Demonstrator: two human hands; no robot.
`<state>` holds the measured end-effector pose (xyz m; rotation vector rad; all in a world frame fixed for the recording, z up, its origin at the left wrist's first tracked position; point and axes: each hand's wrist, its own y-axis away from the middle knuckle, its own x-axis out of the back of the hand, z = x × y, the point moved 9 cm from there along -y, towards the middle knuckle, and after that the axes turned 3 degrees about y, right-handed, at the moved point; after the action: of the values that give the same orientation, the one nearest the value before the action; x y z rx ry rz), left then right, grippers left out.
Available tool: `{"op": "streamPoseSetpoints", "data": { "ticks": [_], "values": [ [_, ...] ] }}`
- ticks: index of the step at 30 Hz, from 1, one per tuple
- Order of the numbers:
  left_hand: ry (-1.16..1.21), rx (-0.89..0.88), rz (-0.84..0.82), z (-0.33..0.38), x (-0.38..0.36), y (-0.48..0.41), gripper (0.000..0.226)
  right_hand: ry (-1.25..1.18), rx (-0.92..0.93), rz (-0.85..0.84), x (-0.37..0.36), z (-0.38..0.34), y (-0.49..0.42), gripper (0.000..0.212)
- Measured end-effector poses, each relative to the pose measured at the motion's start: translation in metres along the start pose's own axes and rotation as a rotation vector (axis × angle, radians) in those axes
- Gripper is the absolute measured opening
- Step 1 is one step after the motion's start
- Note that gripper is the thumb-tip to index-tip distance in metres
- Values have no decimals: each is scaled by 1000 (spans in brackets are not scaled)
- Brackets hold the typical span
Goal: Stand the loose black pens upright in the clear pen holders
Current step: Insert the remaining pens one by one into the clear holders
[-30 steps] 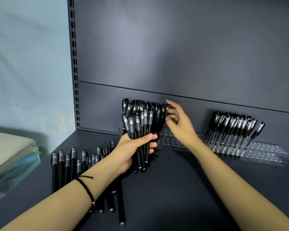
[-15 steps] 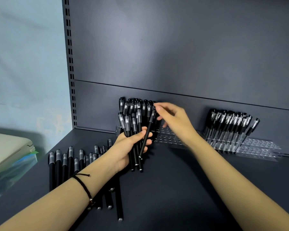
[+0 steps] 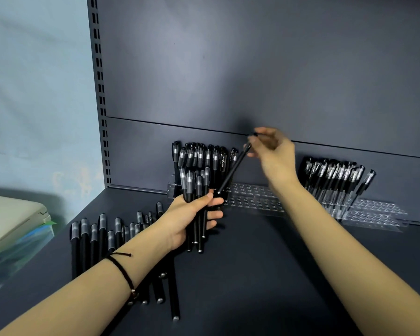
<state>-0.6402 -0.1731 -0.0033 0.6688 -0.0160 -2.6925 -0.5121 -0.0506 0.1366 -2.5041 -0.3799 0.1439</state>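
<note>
My right hand (image 3: pixel 274 151) had just pinched one pen (image 3: pixel 233 169) free of the bundle (image 3: pixel 194 187) gripped in my left hand (image 3: pixel 187 219). I judged the slots of the clear holder (image 3: pixel 252 197) at the shelf's back edge came next.

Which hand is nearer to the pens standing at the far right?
Right. The right hand, pinching a single pen, is left of the far-right pens and higher; the left hand, gripping a bundle, is farther left.
</note>
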Motion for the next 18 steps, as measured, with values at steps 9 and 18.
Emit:
{"op": "streamPoseSetpoints", "data": {
  "ticks": [9, 18],
  "values": [
    [-94, -11, -13, 0, 1, -2, 25, 244, 183, -20, -3, -5, -4, 27],
    [-17, 3, -21, -2, 0, -3, 20, 471, 115, -206, -20, 34, 8, 17]
  ]
}}
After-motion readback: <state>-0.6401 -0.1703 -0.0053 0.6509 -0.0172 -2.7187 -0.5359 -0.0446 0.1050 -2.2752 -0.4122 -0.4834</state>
